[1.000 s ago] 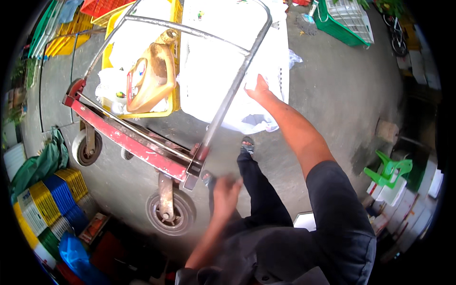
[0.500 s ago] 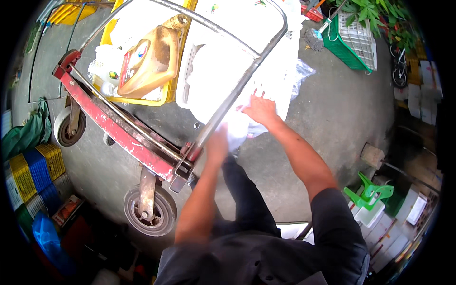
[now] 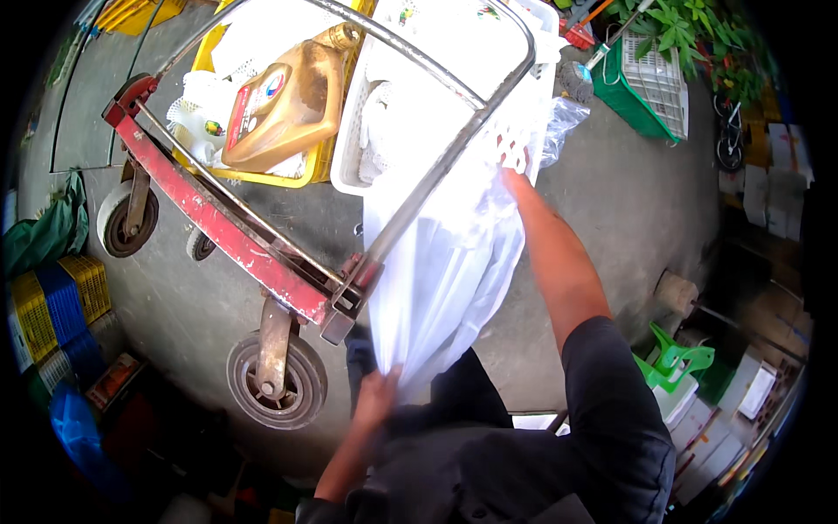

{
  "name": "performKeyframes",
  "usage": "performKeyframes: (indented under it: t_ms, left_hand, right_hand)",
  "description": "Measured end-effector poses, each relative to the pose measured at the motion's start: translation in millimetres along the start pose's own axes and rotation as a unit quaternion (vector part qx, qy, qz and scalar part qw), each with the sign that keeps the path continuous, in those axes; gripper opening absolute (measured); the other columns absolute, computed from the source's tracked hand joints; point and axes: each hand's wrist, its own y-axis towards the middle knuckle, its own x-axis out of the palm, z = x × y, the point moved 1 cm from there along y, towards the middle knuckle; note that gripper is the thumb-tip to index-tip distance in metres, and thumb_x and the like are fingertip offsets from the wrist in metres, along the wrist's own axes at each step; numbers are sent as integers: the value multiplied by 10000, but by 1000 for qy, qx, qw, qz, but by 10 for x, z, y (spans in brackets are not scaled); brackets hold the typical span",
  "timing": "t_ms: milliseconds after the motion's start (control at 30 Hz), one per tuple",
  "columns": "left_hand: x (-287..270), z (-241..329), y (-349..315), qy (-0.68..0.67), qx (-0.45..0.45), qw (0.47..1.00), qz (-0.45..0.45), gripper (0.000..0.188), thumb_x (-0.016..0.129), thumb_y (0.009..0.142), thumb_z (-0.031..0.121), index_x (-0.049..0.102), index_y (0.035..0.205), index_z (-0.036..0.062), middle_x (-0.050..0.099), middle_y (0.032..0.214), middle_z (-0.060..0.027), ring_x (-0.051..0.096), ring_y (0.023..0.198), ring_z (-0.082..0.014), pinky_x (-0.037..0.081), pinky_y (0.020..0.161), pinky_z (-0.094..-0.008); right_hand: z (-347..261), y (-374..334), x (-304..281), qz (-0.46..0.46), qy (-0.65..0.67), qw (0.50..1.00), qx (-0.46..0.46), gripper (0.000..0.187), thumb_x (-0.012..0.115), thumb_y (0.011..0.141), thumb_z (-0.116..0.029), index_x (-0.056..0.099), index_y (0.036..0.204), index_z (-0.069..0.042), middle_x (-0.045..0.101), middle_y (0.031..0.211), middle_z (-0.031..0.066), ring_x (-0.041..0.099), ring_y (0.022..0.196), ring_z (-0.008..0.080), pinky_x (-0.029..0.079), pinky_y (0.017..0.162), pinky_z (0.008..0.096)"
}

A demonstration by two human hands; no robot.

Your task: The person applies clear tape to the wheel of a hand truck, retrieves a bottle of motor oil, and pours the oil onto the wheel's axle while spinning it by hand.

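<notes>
A thin white plastic bag hangs in long stretched folds from the white basket toward my body. Low in front of my waist, my left hand is closed on the bag's lower end. My right hand reaches to the bag's upper right, against the basket's near right side. Its fingers are mostly lost behind the basket's holed wall and in glare, so their grip does not show. Pale, overexposed contents fill the basket. A metal trolley handle crosses in front of the bag and the basket.
The red trolley frame with a large caster wheel stands at left. Beyond it, a yellow crate holds a tan jug. A green crate lies at far right, a green stool at lower right.
My left hand has pulled down toward my waist, drawing the white plastic bag out into a long stretch. My right hand has shifted slightly up and right.
</notes>
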Motion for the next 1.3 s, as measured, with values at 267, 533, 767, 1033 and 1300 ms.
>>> performKeyframes:
  t_ms: [267, 533, 767, 1033, 1300]
  left_hand:
    - [-85, -1722, -888, -70, -107, 984, 121, 333, 626, 925, 245, 650, 981, -82, 641, 724, -80, 552, 698, -117, 465, 632, -339]
    - [-41, -899, -294, -26, -60, 994, 83, 401, 567, 971, 268, 588, 1068, -121, 650, 821, -213, 609, 748, -223, 489, 680, -409]
    - [98, -927, 593, -63, 39, 990, 121, 425, 542, 953, 242, 565, 1147, -134, 668, 1001, -262, 642, 939, -290, 477, 845, -409]
    - [-133, -363, 1390, -89, 144, 978, 121, 516, 582, 940, 267, 494, 1290, -102, 598, 1235, -264, 590, 1146, -309, 445, 951, -382]
    - [-89, -689, 936, -3, 139, 983, 119, 552, 595, 925, 317, 496, 1312, -64, 572, 1303, -245, 586, 1146, -381, 441, 982, -366]
  right_hand:
    - [-24, 559, 279, -94, -15, 995, 19, 512, 520, 854, -209, 481, 1289, 56, 590, 1148, 311, 593, 1068, 435, 472, 938, 495]
    - [-665, -430, -228, -173, 60, 981, -71, 514, 554, 852, -123, 454, 1305, 97, 585, 1153, 347, 602, 1071, 435, 466, 951, 468]
    - [-843, -2010, -991, 30, 319, 945, -64, 525, 652, 896, -184, 480, 1347, 25, 532, 1309, 252, 613, 1108, 327, 501, 887, 389]
    - [-456, -3964, -273, -166, 265, 938, 148, 456, 684, 868, -231, 584, 1233, 24, 624, 1152, 229, 661, 819, 298, 530, 740, 370]
    - [-520, -4924, -40, -254, 283, 914, 141, 468, 683, 848, -329, 630, 1182, -5, 642, 1137, 225, 654, 913, 345, 512, 846, 394]
